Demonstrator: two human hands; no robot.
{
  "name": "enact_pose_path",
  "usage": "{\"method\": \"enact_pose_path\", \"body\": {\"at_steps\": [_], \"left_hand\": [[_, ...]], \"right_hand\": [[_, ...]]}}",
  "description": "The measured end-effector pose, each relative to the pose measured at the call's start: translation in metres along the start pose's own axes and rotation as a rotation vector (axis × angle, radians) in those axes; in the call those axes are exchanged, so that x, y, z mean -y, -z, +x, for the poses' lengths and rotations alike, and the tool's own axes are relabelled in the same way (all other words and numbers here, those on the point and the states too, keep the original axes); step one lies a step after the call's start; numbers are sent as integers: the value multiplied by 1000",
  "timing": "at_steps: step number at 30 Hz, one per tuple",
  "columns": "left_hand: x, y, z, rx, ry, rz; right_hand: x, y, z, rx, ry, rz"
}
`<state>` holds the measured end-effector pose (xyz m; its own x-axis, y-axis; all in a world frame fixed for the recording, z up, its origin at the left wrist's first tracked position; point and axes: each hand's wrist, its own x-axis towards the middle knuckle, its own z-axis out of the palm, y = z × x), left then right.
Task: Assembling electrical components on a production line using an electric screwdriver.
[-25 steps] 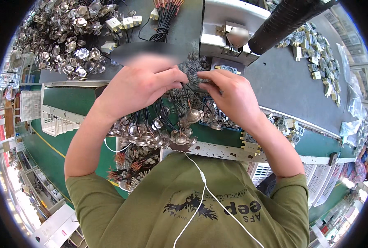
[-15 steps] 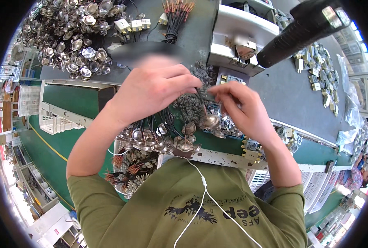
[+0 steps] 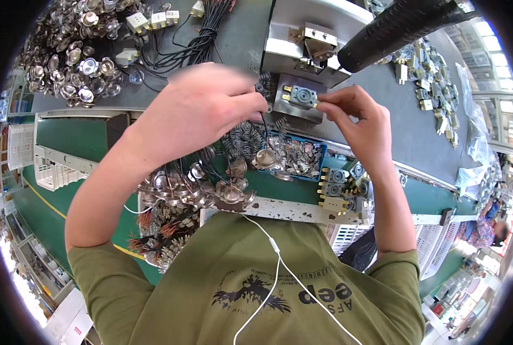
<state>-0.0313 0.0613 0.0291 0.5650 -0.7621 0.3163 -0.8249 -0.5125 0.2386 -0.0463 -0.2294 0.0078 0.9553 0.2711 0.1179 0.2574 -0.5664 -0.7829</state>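
Head view: gray block [image 3: 303, 96] on metal stand [image 3: 298, 112], lengthwise left to right, just left of the nearer right hand [image 3: 363, 118] (thumb and finger close together, hold on block impossible to tell); black wire [image 3: 265, 125] pinched in the left hand [image 3: 207, 110].

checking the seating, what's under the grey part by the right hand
A metal block shows beneath the grey part; the surface directly under it is covered and cannot be seen.
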Motion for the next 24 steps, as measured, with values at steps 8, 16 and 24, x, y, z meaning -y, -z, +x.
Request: {"method": "enact_pose_path", "body": {"at_steps": [8,16,24], "left_hand": [[-1,-2,-1,48,-10,12],[-2,-3,-2,56,-6,20],[0,2,3,106,-25,-2]], "right_hand": [[-8,-2,14,-62,171,-236],[-1,-3,11,102,90,-431],[4,0,0,124,103,-475]]}}
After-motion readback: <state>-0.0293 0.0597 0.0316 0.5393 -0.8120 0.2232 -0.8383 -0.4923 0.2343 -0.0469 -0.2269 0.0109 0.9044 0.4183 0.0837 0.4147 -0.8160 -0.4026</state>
